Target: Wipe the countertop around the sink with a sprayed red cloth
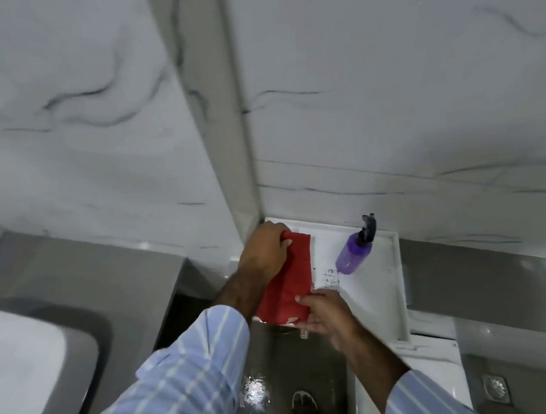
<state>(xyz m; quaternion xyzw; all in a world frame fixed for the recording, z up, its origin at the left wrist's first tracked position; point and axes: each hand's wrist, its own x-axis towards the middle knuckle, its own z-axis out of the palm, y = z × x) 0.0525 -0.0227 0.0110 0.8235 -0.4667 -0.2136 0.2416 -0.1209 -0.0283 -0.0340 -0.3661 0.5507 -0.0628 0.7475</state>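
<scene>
A folded red cloth (286, 283) is stretched between both my hands over a white rimmed tray-like surface (396, 282) in the wall corner. My left hand (262, 253) pinches the cloth's far end near the corner. My right hand (324, 313) grips its near end. A purple spray bottle (354, 254) with a dark trigger head stands on the white surface, just right of the cloth, apart from both hands. A white basin (20, 360) set in a grey counter (75, 269) shows at the lower left.
Marble-patterned walls meet in a corner behind the cloth. The grey wet floor (295, 367) lies below my hands, with a foot (305, 408) on it. A metal floor drain (496, 390) sits at the lower right. Dark speckles mark the white surface near the bottle.
</scene>
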